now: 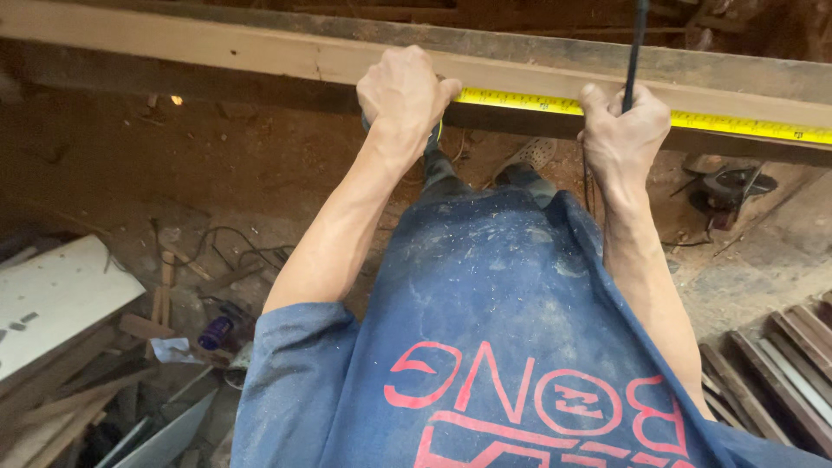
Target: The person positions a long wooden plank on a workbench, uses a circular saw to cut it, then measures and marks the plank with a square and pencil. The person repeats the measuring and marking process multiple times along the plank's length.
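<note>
A long wooden beam (260, 52) runs across the top of the head view. A yellow tape measure blade (520, 100) lies along its near edge and stretches off to the right. My left hand (403, 91) is closed over the tape measure's case, pressed against the beam. My right hand (626, 130) rests on the beam over the tape and grips a thin dark rod-like tool (635, 48) that stands up past the beam; what kind of tool it is I cannot tell.
My dusty blue shirt (494, 329) fills the lower middle. Below lie a dirt floor, a white board (56, 299) and wood scraps at left, a small blue can (215, 332), loose cables, a power tool (728, 186) at right, and stacked wooden strips (780, 373).
</note>
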